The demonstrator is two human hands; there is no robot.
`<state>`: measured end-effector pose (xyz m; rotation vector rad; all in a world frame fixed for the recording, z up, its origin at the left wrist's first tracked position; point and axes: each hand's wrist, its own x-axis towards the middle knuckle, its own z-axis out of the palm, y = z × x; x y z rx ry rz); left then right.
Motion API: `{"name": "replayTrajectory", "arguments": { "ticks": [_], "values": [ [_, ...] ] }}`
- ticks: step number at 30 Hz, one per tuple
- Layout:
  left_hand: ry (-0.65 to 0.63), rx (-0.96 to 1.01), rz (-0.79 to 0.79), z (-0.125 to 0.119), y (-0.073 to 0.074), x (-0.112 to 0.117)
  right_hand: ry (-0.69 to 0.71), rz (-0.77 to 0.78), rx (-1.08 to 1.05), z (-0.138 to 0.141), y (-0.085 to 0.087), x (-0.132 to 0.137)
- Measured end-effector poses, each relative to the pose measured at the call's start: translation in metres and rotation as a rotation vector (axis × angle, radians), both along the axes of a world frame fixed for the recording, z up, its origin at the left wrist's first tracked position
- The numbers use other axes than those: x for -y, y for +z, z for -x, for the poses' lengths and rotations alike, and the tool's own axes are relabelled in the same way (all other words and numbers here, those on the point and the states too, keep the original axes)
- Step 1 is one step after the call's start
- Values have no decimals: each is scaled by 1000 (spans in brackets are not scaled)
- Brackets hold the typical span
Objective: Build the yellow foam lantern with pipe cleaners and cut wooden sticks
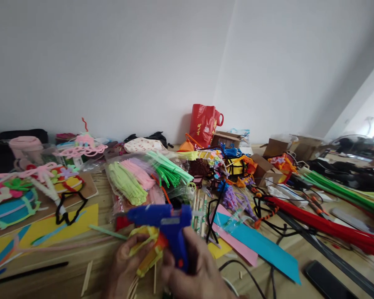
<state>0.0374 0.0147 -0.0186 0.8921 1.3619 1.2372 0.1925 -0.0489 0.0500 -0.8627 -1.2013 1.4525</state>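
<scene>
My right hand is wrapped round the grip of a blue glue gun, whose nozzle points to the left. In my left hand is a yellow pipe-cleaner piece, looped and bent, its full shape partly hidden by my fingers and the gun. The gun's body passes just above this yellow piece; whether the tip touches anything cannot be made out. A pale green pipe cleaner sticks out to the left of my left hand. Thin wooden sticks lie on the table close by.
Bundles of pipe cleaners in plastic bags fill the middle. A red bag stands against the wall. Blue card, red pipe cleaners and a black phone lie to the right. Finished-looking pipe-cleaner crafts are at left.
</scene>
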Motion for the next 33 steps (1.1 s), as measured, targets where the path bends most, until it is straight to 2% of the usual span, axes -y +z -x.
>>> {"name": "replayTrajectory", "arguments": {
  "ticks": [4,6,8,11,17,22,27,31,33],
  "values": [
    [-70,-9,12,0,-1,3,-299,-106,120,-34,-5,-24],
    [-77,-5,22,0,0,5,-456,-131,195,-51,-14,-34],
    [-75,15,25,-1,0,5,-520,-108,239,-63,-26,-42],
    [-77,25,10,0,0,5,-477,-48,198,-67,-41,-48],
    [-78,-131,-53,2,-3,4,-364,33,70,-47,-55,-41],
    [-113,-262,-156,-4,6,9,-304,115,-10,-36,-64,-34],
    [-71,-301,-197,-7,14,12,-154,84,-34,-33,-65,-30],
    [-58,-262,-230,-3,6,7,-76,60,-82,-33,-62,-28],
    [-103,-208,-228,0,0,4,-65,45,-81,-34,-61,-28]
  ]
}}
